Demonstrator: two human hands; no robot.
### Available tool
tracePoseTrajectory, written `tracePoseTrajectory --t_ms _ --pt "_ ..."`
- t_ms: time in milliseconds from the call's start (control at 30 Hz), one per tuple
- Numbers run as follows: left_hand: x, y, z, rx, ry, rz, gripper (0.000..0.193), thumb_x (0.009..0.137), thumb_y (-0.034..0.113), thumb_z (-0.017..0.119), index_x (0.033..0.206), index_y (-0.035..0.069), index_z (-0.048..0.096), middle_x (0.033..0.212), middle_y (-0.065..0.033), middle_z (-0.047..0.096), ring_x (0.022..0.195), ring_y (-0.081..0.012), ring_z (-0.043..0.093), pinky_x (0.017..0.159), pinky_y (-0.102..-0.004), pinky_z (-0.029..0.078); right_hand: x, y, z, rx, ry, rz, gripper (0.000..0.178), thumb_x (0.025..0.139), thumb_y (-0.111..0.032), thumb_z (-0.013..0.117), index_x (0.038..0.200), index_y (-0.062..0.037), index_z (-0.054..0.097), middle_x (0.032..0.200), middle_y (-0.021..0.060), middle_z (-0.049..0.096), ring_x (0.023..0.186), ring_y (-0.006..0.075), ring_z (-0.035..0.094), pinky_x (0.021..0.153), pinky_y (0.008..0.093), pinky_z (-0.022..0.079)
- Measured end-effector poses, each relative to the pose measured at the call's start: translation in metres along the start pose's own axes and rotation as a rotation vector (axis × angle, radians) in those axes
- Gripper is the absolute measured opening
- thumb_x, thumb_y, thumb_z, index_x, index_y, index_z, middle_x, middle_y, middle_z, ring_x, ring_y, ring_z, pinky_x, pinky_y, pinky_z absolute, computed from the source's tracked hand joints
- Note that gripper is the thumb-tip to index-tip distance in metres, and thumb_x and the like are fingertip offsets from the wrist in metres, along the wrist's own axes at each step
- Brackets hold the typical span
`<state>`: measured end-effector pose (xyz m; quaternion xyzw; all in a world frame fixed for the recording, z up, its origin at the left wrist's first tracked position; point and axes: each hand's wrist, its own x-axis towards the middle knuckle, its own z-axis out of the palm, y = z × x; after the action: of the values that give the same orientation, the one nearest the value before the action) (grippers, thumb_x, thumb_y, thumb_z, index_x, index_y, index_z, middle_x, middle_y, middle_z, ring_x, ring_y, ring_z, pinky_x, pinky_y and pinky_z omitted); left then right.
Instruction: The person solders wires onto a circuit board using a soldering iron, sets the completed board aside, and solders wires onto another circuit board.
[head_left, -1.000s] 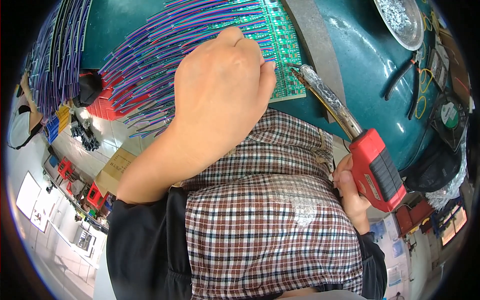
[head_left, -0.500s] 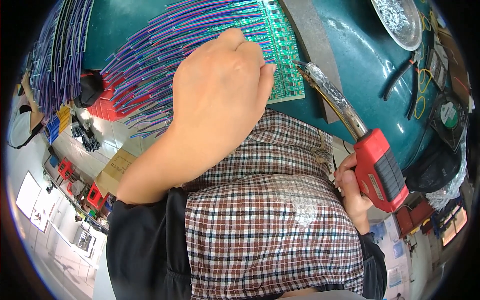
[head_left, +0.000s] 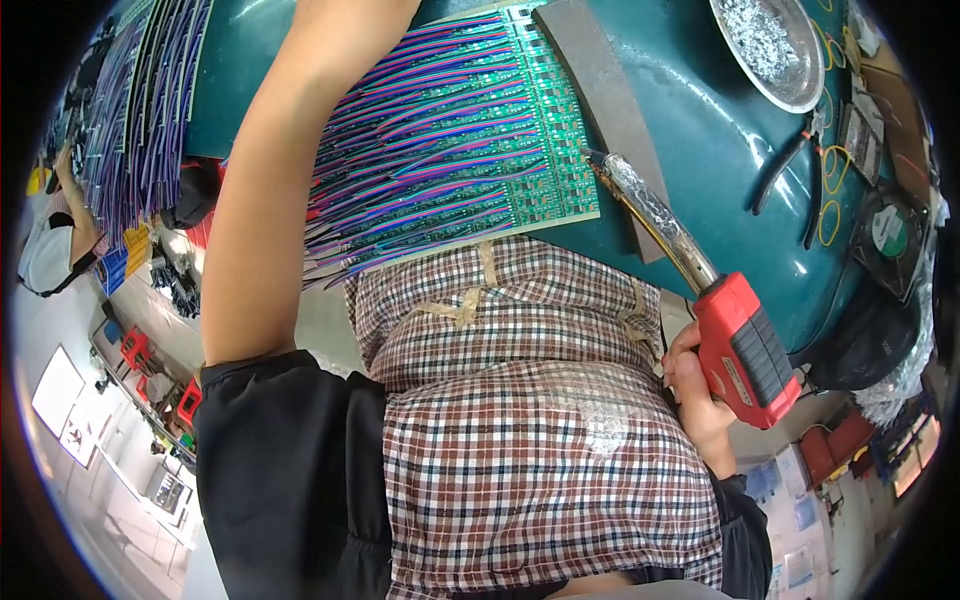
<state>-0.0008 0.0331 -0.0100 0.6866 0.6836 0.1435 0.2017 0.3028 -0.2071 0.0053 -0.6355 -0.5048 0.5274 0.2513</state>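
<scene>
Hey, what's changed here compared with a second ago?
The left hand has moved up and left to the picture's top edge, fingers out of view, uncovering wires on the green circuit board. The right hand still holds the red soldering gun.

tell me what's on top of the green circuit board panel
Rows of multicoloured wires lie across the green circuit board panel; small components show uncovered toward its right side. The surface directly beneath the wires is hidden, and the left forearm blocks some view further left.
</scene>
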Motion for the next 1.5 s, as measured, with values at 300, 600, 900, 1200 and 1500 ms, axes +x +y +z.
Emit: tracePoseTrajectory --t_ms 300,600,900,1200,1500 --pt "-0.038 0.027 -0.026 -0.234 -0.16 -0.149 0.016 0.096 0.01 0.063 0.104 -0.003 0.061 0.102 -0.0197 0.064 0.098 -0.0382 0.062 0.086 -0.0432 0.049 0.005 0.004 0.002 -0.045 -0.008 0.002 0.014 0.093 -0.008 0.06 0.103 0.0007 0.058 0.08 0.0069 0.058 0.065 0.0115 0.052 0.059 0.0258 0.045" --pt "-0.122 0.023 0.012 -0.164 -0.179 0.135 0.008 0.092 0.005 0.069 0.091 0.002 0.062 0.084 -0.0077 0.058 0.07 -0.0196 0.061 0.064 -0.029 0.05 0.001 0.004 -0.004 -0.072 -0.067 -0.025 0.015 0.092 -0.011 0.062 0.101 -0.0002 0.057 0.079 0.0065 0.056 0.065 0.012 0.052 0.062 0.0272 0.046" --pt "-0.117 0.015 0.038 -0.096 -0.129 0.08 0.015 0.09 0.012 0.073 0.084 0.002 0.064 0.08 -0.0075 0.06 0.065 -0.02 0.061 0.06 -0.0324 0.051 0.013 0.011 0.0 -0.052 -0.166 -0.077 0.03 0.094 -0.006 0.061 0.123 0.0019 0.057 0.081 0.0058 0.058 0.067 0.011 0.052 0.061 0.0269 0.045" --pt "-0.118 0.018 0.038 -0.08 -0.119 0.082 0.016 0.09 0.014 0.072 0.083 0.002 0.064 0.08 -0.0092 0.061 0.066 -0.0227 0.063 0.06 -0.0348 0.051 0.009 0.011 0.003 -0.042 -0.136 -0.017 0.014 0.095 -0.003 0.058 0.108 0.0013 0.059 0.082 0.0055 0.057 0.067 0.0105 0.052 0.061 0.0266 0.044" --pt "-0.119 0.021 0.039 -0.062 -0.112 0.086 0.016 0.089 0.014 0.072 0.082 0.002 0.064 0.08 -0.0095 0.061 0.067 -0.0244 0.063 0.06 -0.0368 0.05 0.01 0.01 0.001 -0.022 -0.14 -0.009 0.007 0.094 -0.002 0.057 0.101 -0.0001 0.056 0.082 0.0075 0.057 0.067 0.012 0.052 0.06 0.0265 0.043"
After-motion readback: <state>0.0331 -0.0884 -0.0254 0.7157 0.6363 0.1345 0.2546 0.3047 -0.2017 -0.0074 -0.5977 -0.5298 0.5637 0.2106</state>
